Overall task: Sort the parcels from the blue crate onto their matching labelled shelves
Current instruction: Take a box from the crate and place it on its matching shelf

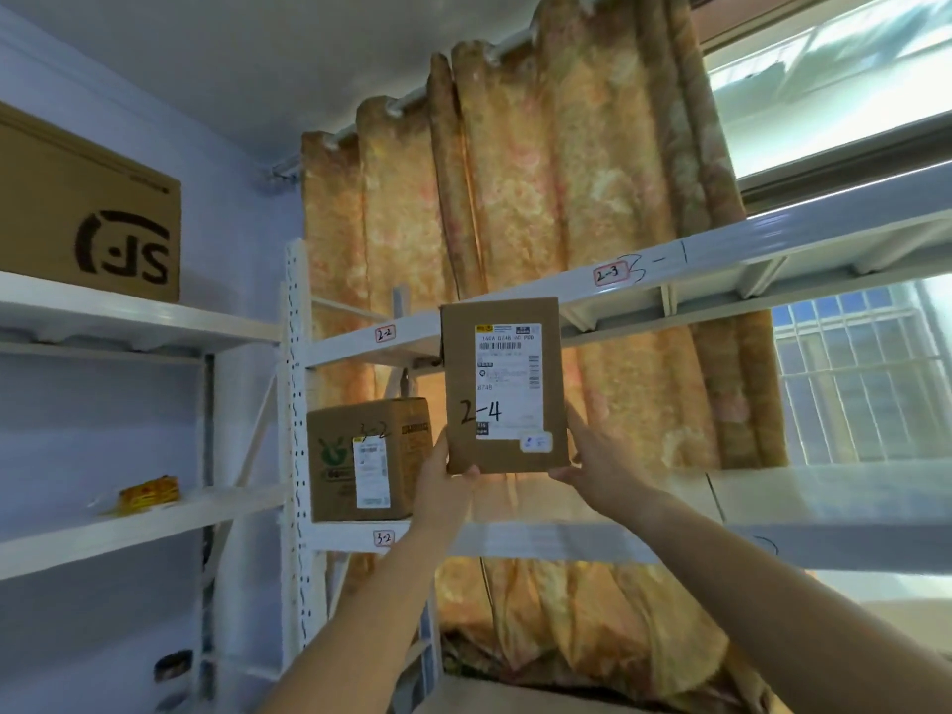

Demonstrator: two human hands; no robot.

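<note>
A small brown cardboard parcel [502, 386] with a white shipping label and "2-4" handwritten on it is held up in front of the white shelving. My left hand [444, 474] grips its lower left corner and my right hand [592, 456] grips its lower right edge. Behind the parcel runs the upper shelf [721, 265], tagged "2-2" [385, 333] to the left of the parcel and "2-3" [612, 273] to its right. The lower shelf [541, 541] carries a "3-2" tag [384, 538]. The blue crate is out of view.
A brown box [368, 458] marked "3-2" stands on the lower shelf. A large SF carton [87, 224] sits on the left rack's top shelf, a yellow packet [149, 494] one level below. An orange patterned curtain [541, 198] and a barred window [865, 363] lie behind.
</note>
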